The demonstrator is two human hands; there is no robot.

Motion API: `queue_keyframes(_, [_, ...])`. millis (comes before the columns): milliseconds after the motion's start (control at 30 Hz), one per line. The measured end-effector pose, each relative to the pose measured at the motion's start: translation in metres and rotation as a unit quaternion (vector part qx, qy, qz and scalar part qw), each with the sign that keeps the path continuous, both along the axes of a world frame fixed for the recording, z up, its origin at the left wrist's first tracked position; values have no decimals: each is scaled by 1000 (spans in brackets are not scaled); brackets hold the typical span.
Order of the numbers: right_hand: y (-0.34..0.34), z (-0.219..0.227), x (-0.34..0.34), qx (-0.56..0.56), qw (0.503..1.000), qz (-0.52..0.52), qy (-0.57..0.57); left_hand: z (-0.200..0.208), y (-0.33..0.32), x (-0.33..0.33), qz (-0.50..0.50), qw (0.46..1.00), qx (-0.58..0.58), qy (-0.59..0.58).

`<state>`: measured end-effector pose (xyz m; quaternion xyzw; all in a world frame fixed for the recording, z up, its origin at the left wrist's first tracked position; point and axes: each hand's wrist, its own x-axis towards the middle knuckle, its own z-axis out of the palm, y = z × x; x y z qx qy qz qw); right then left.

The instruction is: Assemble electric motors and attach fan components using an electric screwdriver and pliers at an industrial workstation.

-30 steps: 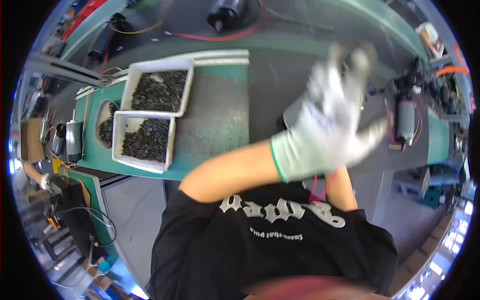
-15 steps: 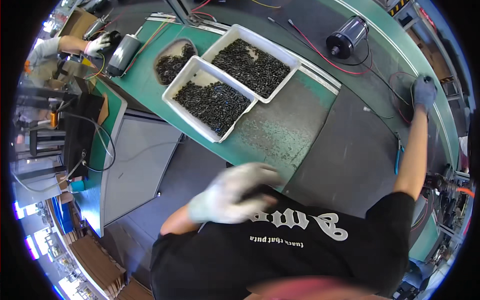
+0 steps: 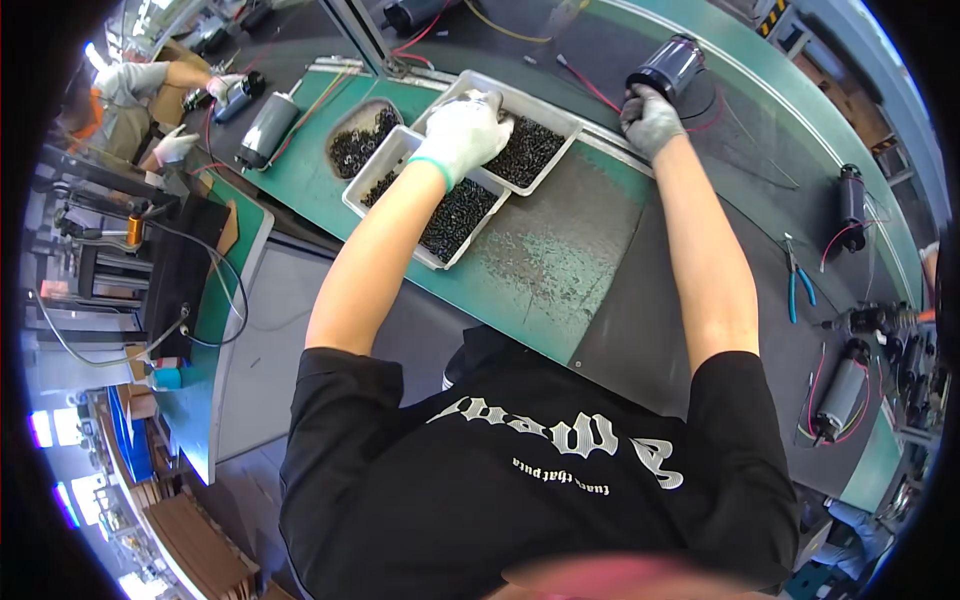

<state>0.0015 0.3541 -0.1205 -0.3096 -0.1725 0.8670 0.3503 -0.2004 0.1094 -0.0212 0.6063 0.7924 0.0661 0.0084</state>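
My left hand (image 3: 462, 138), in a white glove, reaches into the far white bin (image 3: 562, 160) of small black parts. Its fingers curl downward, and whatever they hold is hidden beneath the glove. Just nearer, partly under my left wrist, stands a second white bin (image 3: 352, 200) of similar black parts. My right hand (image 3: 652, 122), in a grey glove, grips the near end of a black and silver cylindrical electric motor (image 3: 672, 66) beyond the bench's far edge. Red and black wires trail from the motor.
A smaller tray (image 3: 338, 165) of black parts sits left of the bins, beside a grey motor (image 3: 267, 128). Blue-handled pliers (image 3: 797, 285) lie at right, near another black motor (image 3: 851, 208). A co-worker's gloved hands (image 3: 176, 146) are at far left; a metal post (image 3: 358, 35) rises behind the bins.
My left hand has gone from in front of my chest out to the far bin. My right hand has swung from the far right, leftward to the motor. The co-worker's second hand now shows.
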Motion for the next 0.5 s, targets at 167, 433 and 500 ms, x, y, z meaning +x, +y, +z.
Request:
queue_keyframes(167, [-55,41,77,150,961,1,-233,-63,44,-49,-71,995,4,67])
queue_keyframes(433, [-258,80,140,209,837,86,-499,-49,34,-63,-152,982,94,54])
queue_keyframes(500, [-272,66,144,236,841,49,-484,-47,42,-55,-153,982,82,76])
